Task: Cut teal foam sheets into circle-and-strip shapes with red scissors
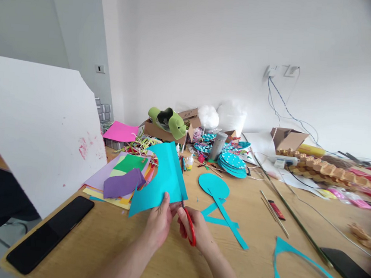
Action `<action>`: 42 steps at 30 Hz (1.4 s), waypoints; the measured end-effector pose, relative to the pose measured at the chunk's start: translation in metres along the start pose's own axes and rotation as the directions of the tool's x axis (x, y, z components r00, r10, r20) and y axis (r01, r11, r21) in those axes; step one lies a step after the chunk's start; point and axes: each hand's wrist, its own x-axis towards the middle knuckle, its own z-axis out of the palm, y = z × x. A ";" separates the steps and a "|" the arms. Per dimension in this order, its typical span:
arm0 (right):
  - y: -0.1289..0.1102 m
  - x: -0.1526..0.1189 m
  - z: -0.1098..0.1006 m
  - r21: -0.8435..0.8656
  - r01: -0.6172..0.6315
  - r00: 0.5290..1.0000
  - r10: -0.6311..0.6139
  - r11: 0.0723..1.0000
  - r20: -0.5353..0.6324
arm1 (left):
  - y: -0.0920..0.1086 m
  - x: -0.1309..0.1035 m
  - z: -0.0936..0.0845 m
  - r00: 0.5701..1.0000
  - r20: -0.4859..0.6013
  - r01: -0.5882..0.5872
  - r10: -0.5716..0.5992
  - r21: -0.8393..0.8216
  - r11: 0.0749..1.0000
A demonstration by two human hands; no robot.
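A turquoise sheet (165, 176) with a large curved notch on its left side is held up over the table by my left hand (160, 219), thumb on top. My right hand (194, 226) grips red-handled scissors (192, 230); their blades meet the sheet's lower edge near its right side, beside a narrow strip along that edge. Right of the sheet, a turquoise disc (214, 186) and several turquoise strips (230, 223) lie on the wooden table (167, 267). A curved turquoise offcut (279, 272) rests at the lower right.
Coloured papers (121, 185) and a black phone (50, 233) lie left, near a white board (37, 130). Behind are a grey bottle (217, 146), patterned discs (232, 162) and boxes. Right are a long stick (290, 204), a red cutter (276, 209) and egg cartons (329, 169).
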 end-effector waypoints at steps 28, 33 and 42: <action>0.008 0.002 0.003 -0.070 -0.069 0.995 0.063 0.995 -0.080 | -0.003 0.001 -0.004 0.992 -0.121 -0.003 0.015 0.098 0.995; 0.011 0.004 0.002 -0.103 -0.063 0.994 0.053 0.993 -0.093 | -0.008 0.003 -0.010 0.985 -0.171 0.010 0.015 0.145 0.989; 0.004 0.002 0.000 -0.105 -0.076 0.995 0.069 0.992 -0.074 | -0.007 0.002 -0.012 0.979 -0.201 0.023 0.023 0.222 0.975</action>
